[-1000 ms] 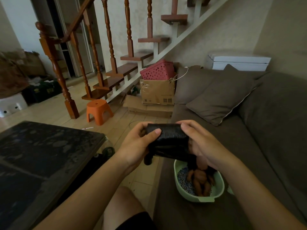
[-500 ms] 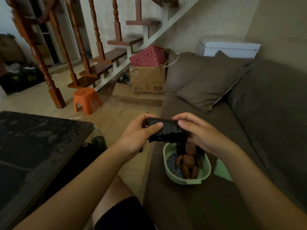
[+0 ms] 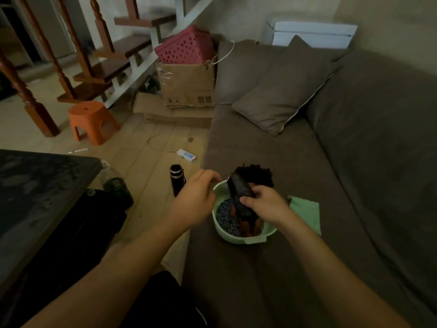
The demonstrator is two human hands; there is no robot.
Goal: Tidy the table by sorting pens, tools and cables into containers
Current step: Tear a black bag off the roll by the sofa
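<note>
One risk: right hand grips a dark bundle in the bowl, left hand loosely curled, seemingly empty; pushing may tip it on the sofa.

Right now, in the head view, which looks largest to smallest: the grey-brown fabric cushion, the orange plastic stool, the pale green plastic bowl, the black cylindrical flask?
1. cushion
2. green bowl, though it is nearer the camera
3. orange stool, nearly as large
4. black flask
</note>
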